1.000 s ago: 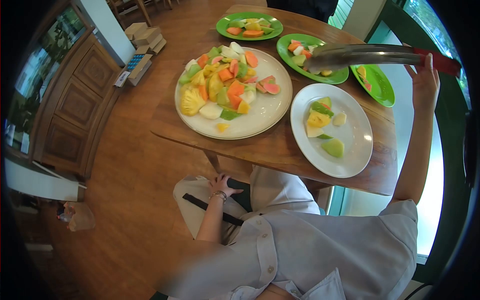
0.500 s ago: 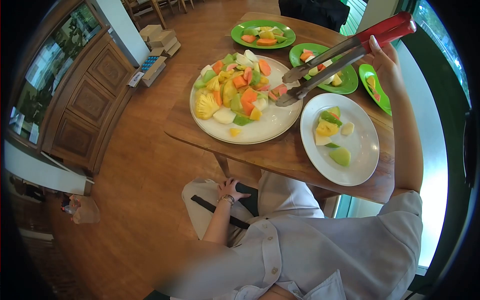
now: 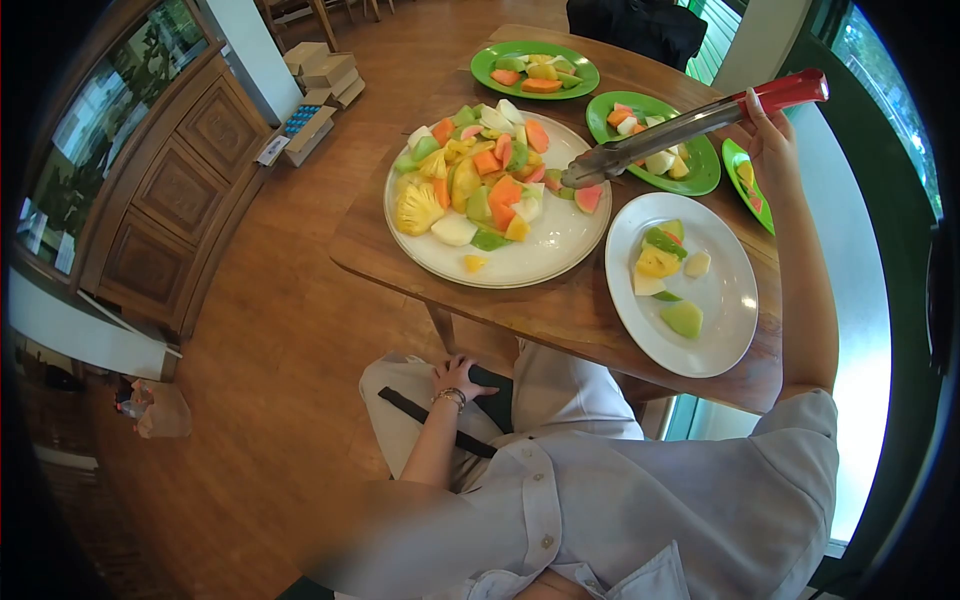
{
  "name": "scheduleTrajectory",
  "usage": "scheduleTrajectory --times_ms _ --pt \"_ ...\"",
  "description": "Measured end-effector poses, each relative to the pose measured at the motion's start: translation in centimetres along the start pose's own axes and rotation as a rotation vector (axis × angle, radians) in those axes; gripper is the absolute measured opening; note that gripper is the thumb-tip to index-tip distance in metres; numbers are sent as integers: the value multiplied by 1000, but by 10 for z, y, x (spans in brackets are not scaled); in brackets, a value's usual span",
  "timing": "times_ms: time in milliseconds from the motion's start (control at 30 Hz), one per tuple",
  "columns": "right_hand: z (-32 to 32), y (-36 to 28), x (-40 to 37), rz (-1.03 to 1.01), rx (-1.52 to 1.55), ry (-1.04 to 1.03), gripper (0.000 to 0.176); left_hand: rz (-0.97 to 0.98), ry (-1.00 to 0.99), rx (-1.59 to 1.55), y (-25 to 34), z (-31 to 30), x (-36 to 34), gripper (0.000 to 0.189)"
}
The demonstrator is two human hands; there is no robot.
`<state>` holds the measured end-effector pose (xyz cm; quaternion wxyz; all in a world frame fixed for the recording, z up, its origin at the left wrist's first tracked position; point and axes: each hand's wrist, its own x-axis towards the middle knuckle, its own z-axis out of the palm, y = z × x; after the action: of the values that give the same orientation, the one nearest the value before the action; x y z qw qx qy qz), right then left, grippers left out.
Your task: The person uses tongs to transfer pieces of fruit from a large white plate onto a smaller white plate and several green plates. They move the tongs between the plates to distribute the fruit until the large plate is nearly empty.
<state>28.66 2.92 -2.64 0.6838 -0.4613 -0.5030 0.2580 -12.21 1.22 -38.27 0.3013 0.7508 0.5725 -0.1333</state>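
My right hand (image 3: 770,135) is wrapped round the red handle of metal tongs (image 3: 680,132), held over the table. The tongs' tips hang at the right side of a large white platter (image 3: 545,262) heaped with cut fruit (image 3: 470,185), close over a pink wedge of fruit (image 3: 588,198) near its rim. Below my right forearm stands a white oval plate (image 3: 715,320) with a few pieces, among them a yellow chunk (image 3: 656,262) and a green slice (image 3: 682,319). My left hand (image 3: 457,378) rests on my lap, fingers spread, beside a black patch of cloth (image 3: 492,395).
Green plates of fruit stand at the back (image 3: 490,82), behind the tongs (image 3: 708,180) and at the right (image 3: 762,215) of the wooden table (image 3: 375,240). A black cloth-covered seat (image 3: 635,25) is beyond it. Cardboard boxes (image 3: 325,72) and a wooden cabinet (image 3: 190,190) stand at the left.
The tongs have turned, and their two arms now overlap in view instead of showing apart. A pink wedge now lies nearer the platter's right rim. My left hand stays on my lap.
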Motion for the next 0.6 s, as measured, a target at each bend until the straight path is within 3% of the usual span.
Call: scheduleTrajectory --times_ms 233,600 --pt "19 1 -9 43 59 64 26 2 -14 34 -1 1 2 82" --pt "31 0 -18 -115 -53 168 25 7 -23 20 -3 3 4 84"
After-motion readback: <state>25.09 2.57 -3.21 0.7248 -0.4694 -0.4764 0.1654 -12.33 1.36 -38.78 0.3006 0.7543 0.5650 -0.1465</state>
